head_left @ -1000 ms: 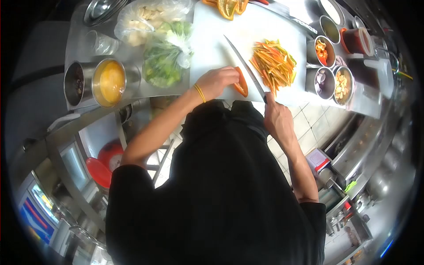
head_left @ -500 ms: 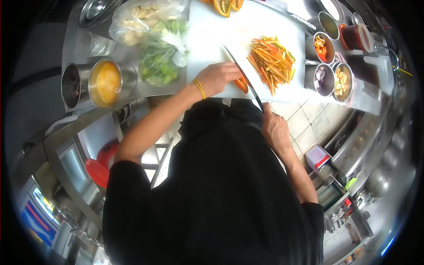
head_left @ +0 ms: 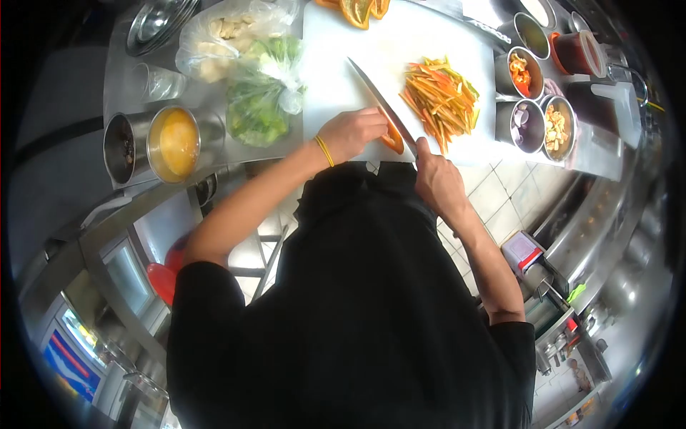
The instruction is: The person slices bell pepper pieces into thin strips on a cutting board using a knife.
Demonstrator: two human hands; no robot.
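Observation:
My right hand (head_left: 438, 182) is closed around the handle of a long kitchen knife (head_left: 380, 98), whose blade slants up and left across the white cutting board (head_left: 343, 79). Beside the blade, my left hand (head_left: 354, 132), with a yellow band at the wrist, presses down on an orange-red bell pepper piece (head_left: 392, 139). Its fingers are bent together and partly cover the pepper. To the right of the blade lies a pile of pepper strips (head_left: 441, 100). Larger orange pepper pieces (head_left: 357, 13) rest at the board's far edge.
Left of the board are a bag of green vegetables (head_left: 261, 107), a bag of pale pieces (head_left: 221, 43), a glass (head_left: 161, 82) and a metal container of yellow liquid (head_left: 174, 143). On the right stand several metal containers, one with chopped red pepper (head_left: 520, 75), and another knife (head_left: 479, 28).
My right hand has moved up and slightly left, pushing the knife farther forward across the board. My left hand stays on the pepper piece, with only a slight shift.

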